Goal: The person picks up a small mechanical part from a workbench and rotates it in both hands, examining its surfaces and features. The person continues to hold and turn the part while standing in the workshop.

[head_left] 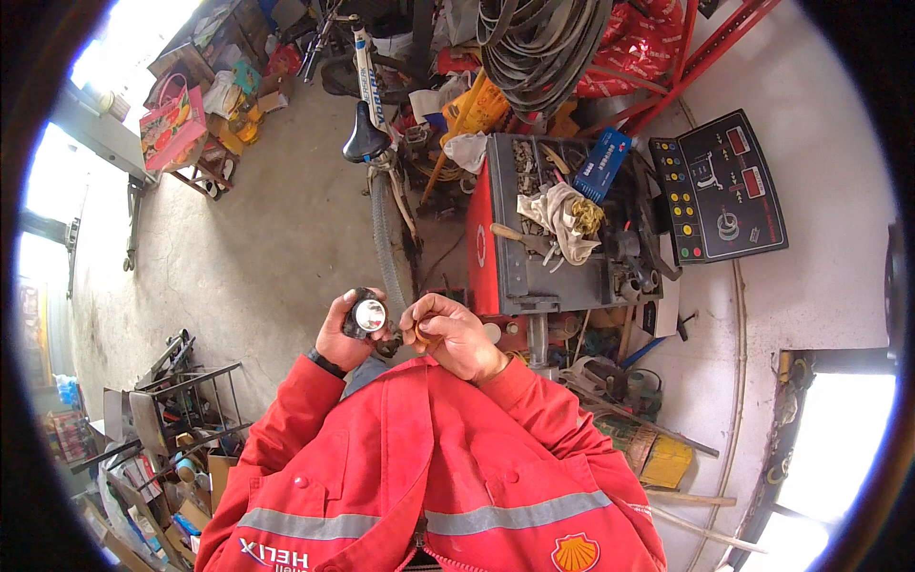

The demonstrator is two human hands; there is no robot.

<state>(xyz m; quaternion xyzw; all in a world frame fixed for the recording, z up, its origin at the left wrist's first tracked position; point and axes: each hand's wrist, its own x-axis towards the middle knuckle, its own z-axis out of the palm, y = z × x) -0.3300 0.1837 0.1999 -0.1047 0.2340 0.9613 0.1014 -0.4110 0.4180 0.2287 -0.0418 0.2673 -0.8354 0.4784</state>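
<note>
1. With the clock centred on the middle of the view, the left hand (335,336) is between eight and nine o'clock, its fingers closed around a round black lamp with a shiny silver reflector (370,315). The reflector faces up toward the camera.
2. The right hand (459,341) is at six o'clock, close to the centre. Its fingers are curled, with thumb and forefinger pinching a small orange-brown curved piece (423,333); the fingers hide its full shape.
3. The lamp lies at about nine o'clock from the right hand, just beside its fingertips.
4. A dark wristband (326,364) circles the left wrist, below the cuff of a red jacket with grey reflective bands (410,429).
5. Between one and two o'clock stands a red-and-grey metal tool cart (553,286). On top are a crumpled off-white cloth (562,219) and a long blue cardboard box (602,164).
6. At eleven o'clock is a bicycle with a white frame and black saddle (366,138).
7. Between twelve and one o'clock hang coiled black rubber belts (543,57).
8. At two o'clock, a black control panel with coloured buttons (715,205) is near the white wall (820,276).
</note>
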